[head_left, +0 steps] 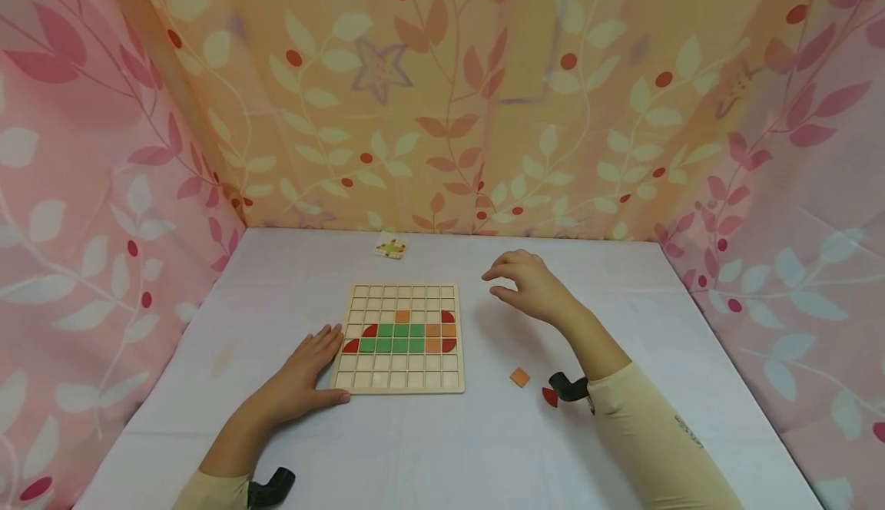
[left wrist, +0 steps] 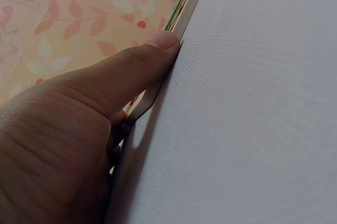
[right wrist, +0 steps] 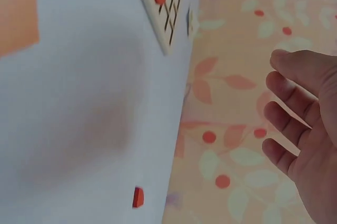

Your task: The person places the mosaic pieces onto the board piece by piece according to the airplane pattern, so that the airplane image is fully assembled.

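Note:
A wooden grid board (head_left: 397, 379) lies flat on the white cloth. Green square tiles (head_left: 392, 345), orange square tiles (head_left: 402, 316) and red quarter-round tiles (head_left: 448, 316) fill some cells. My left hand (head_left: 293, 379) rests at the board's left side, fingers extended; in the left wrist view its thumb (left wrist: 142, 66) touches the board's edge. Right of the board, my right hand (head_left: 528, 286) hovers above the table, holding nothing, fingers loosely bent and apart. Nearer me lie a loose orange tile (head_left: 520, 377) and a red tile (head_left: 549, 396).
A small patterned card (head_left: 391, 246) lies behind the board. In the right wrist view, a red piece (right wrist: 138, 197) sits on the cloth; whether it is the one seen from the head, I cannot tell. Printed curtains (head_left: 449, 110) surround the table's back and sides.

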Available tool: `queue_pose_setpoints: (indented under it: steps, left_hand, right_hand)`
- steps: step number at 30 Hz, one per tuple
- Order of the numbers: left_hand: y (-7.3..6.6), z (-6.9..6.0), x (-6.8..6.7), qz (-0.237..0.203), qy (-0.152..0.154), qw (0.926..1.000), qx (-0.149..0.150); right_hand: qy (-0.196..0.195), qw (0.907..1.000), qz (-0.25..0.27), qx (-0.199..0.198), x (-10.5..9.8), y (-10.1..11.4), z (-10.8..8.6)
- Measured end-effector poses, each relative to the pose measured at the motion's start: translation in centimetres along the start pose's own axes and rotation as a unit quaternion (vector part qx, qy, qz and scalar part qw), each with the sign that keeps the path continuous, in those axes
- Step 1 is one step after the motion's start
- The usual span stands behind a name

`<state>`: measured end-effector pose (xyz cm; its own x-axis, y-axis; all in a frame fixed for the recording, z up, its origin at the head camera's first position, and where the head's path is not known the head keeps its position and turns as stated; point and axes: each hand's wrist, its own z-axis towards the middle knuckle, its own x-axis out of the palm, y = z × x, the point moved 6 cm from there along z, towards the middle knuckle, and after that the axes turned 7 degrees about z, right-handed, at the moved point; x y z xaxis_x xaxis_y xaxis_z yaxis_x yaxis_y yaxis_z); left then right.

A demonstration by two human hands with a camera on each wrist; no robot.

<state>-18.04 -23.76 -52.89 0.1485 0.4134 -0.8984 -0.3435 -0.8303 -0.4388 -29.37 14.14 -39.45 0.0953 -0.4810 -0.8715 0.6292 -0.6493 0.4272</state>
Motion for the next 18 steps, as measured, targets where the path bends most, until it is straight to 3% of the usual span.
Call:
queue_pose_setpoints:
  steps: [10,18]
  left_hand:
    - [0.1,0.1,0.1,-0.002,0.0,1.0,-0.003]
    - [0.1,0.0,0.1,0.001,-0.002,1.0,0.0]
  right_hand:
    - [-0.021,0.9992,0.023,0.026,-1.4,-4.8,-1.3]
    - [-0.009,0.9961,0.05,0.073,-0.9,-9.4,-1.8]
